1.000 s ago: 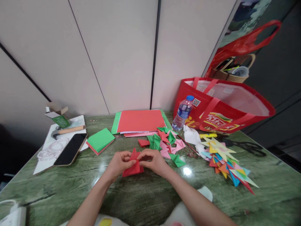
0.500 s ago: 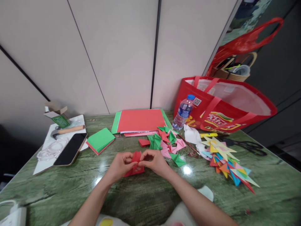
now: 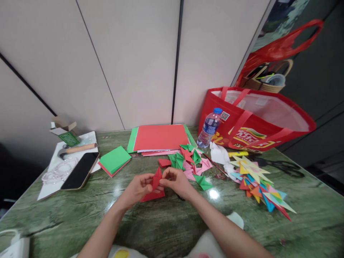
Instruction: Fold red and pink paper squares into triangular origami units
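Observation:
Between my two hands is a small piece of folded red paper (image 3: 157,178), its pointed tip turned upward. My left hand (image 3: 139,188) pinches its left side, and the fingers of my right hand (image 3: 176,182) close on its right edge. Under the hands, flat red paper (image 3: 153,195) lies on the table. Just beyond my right hand is a loose pile of folded green, red and pink paper pieces (image 3: 185,163). One green folded piece (image 3: 202,182) rests nearest that hand.
Large coloured sheets (image 3: 161,138) lie by the wall. Small green sheets (image 3: 115,160), a phone (image 3: 80,171) and a hammer (image 3: 80,148) are on the left. A water bottle (image 3: 209,129), red bag (image 3: 233,122), scissors (image 3: 287,167) and multicoloured folded papers (image 3: 264,190) are on the right.
The folded red paper has been raised slightly and turned, so its point now stands up more clearly. My right hand has shifted a little upward with it.

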`<state>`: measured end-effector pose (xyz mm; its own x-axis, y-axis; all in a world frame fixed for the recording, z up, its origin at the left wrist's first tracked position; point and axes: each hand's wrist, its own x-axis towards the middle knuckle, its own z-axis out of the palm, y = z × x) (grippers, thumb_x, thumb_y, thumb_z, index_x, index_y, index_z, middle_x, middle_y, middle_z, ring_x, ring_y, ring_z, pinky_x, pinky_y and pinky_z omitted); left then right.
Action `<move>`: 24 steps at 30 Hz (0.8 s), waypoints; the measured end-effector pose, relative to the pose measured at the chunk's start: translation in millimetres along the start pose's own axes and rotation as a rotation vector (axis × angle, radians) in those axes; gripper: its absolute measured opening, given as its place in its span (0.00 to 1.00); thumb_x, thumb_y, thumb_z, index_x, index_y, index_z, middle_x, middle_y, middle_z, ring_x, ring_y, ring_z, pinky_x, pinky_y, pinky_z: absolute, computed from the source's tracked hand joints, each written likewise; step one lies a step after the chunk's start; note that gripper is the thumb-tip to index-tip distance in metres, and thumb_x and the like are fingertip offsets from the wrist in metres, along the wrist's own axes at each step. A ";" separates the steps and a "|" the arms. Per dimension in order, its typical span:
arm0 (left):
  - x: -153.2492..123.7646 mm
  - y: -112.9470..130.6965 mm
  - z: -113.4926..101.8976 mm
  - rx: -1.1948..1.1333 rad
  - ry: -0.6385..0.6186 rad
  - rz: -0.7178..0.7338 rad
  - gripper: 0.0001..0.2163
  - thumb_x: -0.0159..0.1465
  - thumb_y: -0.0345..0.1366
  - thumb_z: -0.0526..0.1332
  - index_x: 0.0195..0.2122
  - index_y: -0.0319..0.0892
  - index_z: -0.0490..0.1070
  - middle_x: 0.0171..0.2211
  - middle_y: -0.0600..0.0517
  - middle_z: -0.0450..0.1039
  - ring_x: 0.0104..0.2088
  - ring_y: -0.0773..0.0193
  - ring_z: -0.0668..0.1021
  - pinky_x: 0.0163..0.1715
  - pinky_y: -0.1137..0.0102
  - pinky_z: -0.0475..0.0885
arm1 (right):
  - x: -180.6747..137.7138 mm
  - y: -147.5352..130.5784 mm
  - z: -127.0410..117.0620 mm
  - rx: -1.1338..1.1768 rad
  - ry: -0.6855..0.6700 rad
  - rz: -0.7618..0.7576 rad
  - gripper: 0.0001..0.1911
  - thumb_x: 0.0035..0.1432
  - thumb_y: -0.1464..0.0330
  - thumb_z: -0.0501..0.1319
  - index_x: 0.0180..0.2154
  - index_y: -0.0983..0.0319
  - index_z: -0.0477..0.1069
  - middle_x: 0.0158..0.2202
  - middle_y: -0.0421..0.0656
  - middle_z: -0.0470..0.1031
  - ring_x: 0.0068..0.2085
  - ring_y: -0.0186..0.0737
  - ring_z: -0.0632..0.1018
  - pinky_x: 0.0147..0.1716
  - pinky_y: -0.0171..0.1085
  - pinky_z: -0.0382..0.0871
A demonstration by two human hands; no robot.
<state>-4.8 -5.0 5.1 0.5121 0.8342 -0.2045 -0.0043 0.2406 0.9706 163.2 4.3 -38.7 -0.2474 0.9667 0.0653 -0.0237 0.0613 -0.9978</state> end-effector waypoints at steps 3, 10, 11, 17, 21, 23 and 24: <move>1.9 -1.7 2.8 0.069 0.083 -0.004 0.20 0.41 0.37 0.70 0.35 0.38 0.70 0.31 0.49 0.76 0.33 0.58 0.78 0.37 0.66 0.71 | -0.2 -0.2 1.6 0.001 0.011 0.004 0.08 0.42 0.69 0.63 0.24 0.63 0.64 0.22 0.36 0.68 0.24 0.30 0.68 0.25 0.31 0.62; 5.5 -6.4 5.7 0.013 0.146 -0.067 0.15 0.46 0.38 0.66 0.33 0.38 0.67 0.25 0.50 0.77 0.29 0.58 0.79 0.34 0.64 0.73 | -4.4 -5.1 5.9 -0.125 0.010 -0.091 0.02 0.45 0.72 0.61 0.26 0.62 0.68 0.25 0.38 0.70 0.27 0.33 0.70 0.25 0.30 0.63; 5.5 -6.9 5.4 0.003 0.150 -0.075 0.16 0.46 0.38 0.67 0.33 0.38 0.66 0.24 0.50 0.77 0.29 0.58 0.79 0.34 0.64 0.73 | -5.3 -6.0 6.2 -0.147 0.003 -0.120 0.02 0.45 0.73 0.61 0.26 0.62 0.69 0.26 0.39 0.71 0.29 0.33 0.71 0.27 0.31 0.64; 6.0 -9.8 2.3 -0.074 0.130 -0.089 0.18 0.48 0.41 0.66 0.36 0.37 0.66 0.24 0.50 0.76 0.28 0.57 0.79 0.33 0.62 0.73 | -6.1 -2.6 7.0 -0.137 -0.015 -0.176 0.07 0.47 0.73 0.60 0.31 0.60 0.74 0.30 0.41 0.74 0.34 0.36 0.73 0.35 0.35 0.67; 5.4 -8.0 -0.2 -0.107 0.072 -0.108 0.16 0.52 0.46 0.61 0.34 0.36 0.69 0.28 0.48 0.76 0.30 0.57 0.78 0.34 0.63 0.73 | -2.1 4.8 6.0 -0.022 0.011 -0.071 0.07 0.45 0.70 0.61 0.31 0.61 0.74 0.31 0.41 0.76 0.32 0.36 0.75 0.34 0.36 0.69; 4.6 -5.7 -0.3 -0.080 0.041 -0.107 0.16 0.50 0.43 0.64 0.36 0.37 0.70 0.30 0.47 0.76 0.32 0.57 0.78 0.36 0.63 0.72 | -1.0 6.1 5.0 0.000 0.015 -0.041 0.08 0.45 0.69 0.61 0.31 0.61 0.74 0.31 0.42 0.77 0.31 0.36 0.75 0.34 0.36 0.69; 4.2 -4.7 0.1 -0.054 0.037 -0.105 0.17 0.48 0.40 0.66 0.36 0.37 0.70 0.31 0.47 0.76 0.33 0.56 0.78 0.37 0.63 0.72 | -0.9 5.9 4.6 0.007 0.017 -0.032 0.08 0.45 0.69 0.61 0.32 0.61 0.74 0.31 0.42 0.77 0.31 0.36 0.75 0.33 0.36 0.69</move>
<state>-2.6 -2.7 -0.2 0.4805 0.8203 -0.3103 0.0009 0.3533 0.9355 158.7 2.7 -44.6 -0.2297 0.9684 0.0969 -0.0383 0.0904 -0.9952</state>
